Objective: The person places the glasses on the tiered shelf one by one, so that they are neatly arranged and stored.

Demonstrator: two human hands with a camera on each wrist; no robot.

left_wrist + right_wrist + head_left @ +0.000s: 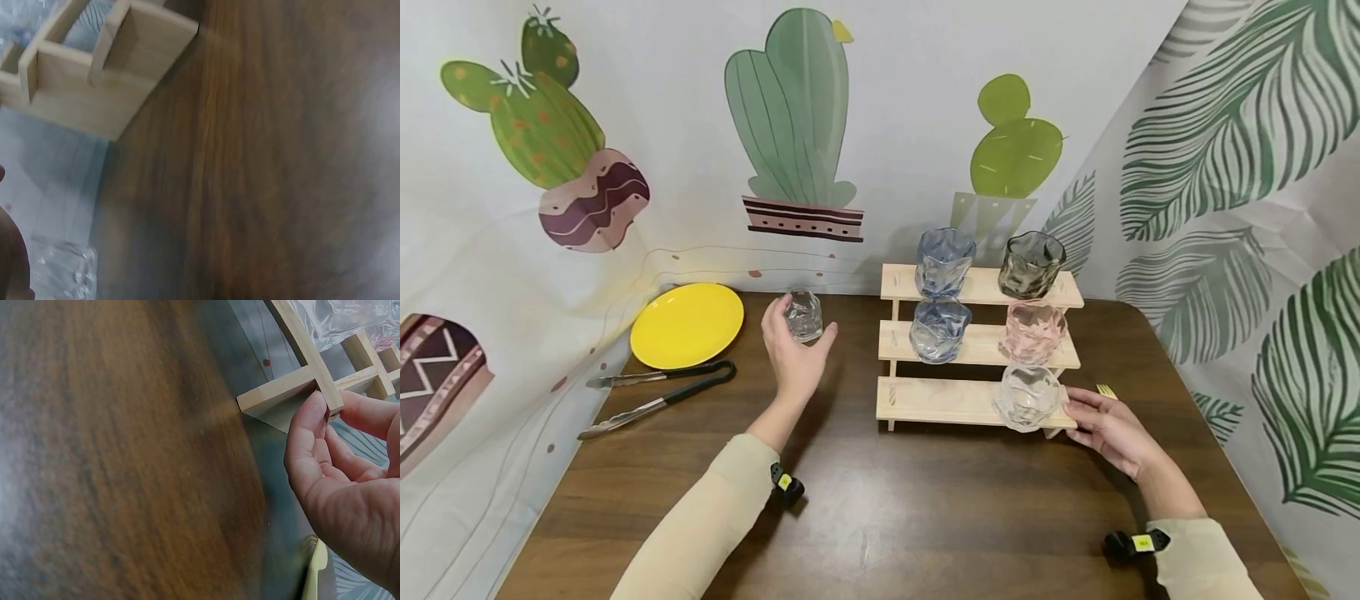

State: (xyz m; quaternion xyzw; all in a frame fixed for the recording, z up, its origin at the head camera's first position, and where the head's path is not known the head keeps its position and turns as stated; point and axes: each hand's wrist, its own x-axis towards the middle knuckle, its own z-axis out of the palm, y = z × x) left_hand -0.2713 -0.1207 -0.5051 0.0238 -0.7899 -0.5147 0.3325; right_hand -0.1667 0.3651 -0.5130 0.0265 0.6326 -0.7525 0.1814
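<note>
Near the back edge of the table, my left hand (796, 358) curves around a small clear glass (806, 318), thumb spread to the right and fingers at the left. A gap shows between the thumb and the glass. At the right, my right hand (1111, 433) pinches the end of the lowest step of a three-step wooden stand (943, 400); thumb and fingertips hold that board in the right wrist view. A clear wavy glass (1028, 400) stands on this step, close to the right hand. The left wrist view shows only a sliver of the left hand.
Higher on the stand are two blue glasses (945, 262), a pink glass (1032, 332) and a dark grey glass (1032, 265). A yellow plate (687, 325) and tongs (662, 400) lie at the left. Gold fork tines (1106, 390) show behind the right hand.
</note>
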